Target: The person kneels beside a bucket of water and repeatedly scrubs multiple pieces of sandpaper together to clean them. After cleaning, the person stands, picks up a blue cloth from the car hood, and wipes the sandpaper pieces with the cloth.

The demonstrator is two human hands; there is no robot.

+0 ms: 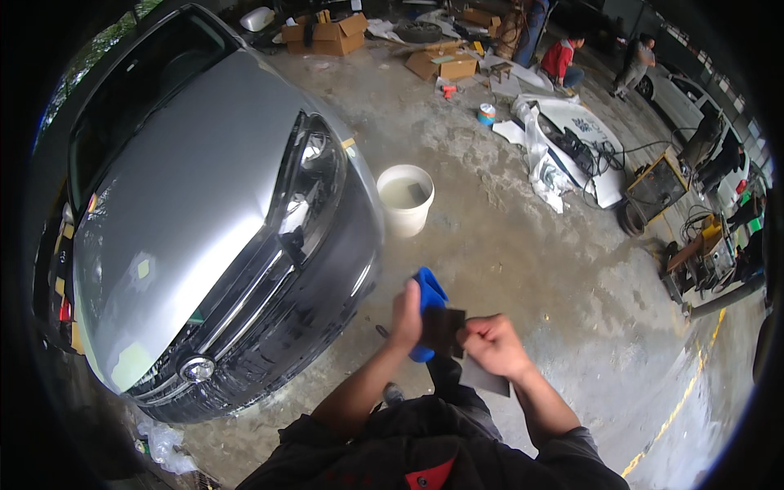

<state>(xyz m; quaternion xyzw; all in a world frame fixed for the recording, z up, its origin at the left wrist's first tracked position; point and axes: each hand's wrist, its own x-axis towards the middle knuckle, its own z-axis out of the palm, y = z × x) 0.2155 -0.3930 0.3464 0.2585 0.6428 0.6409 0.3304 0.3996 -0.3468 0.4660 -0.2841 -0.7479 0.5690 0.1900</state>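
My left hand [406, 317] is closed round a blue item [430, 287], perhaps a sanding block or folded cloth; blur hides its exact kind. A dark sheet that looks like sandpaper [442, 328] spans the gap from the blue item to my right hand [495, 345]. The right fingers are curled tight on that sheet's edge. Below the same hand hangs a lighter grey sheet [485, 378], possibly the sandpaper's other part. Just ahead on the floor stands a white bucket [406, 222] holding cloudy water, with a dark piece inside.
On my left is a silver car [204, 155] with pale filler patches on its hood and a dark, wet-looking bumper. Cardboard boxes [327, 37], a paint can [487, 114] and a plastic-wrapped white panel [584, 126] lie farther off. Cabled equipment [714, 249] stands right. Other people work at the back.
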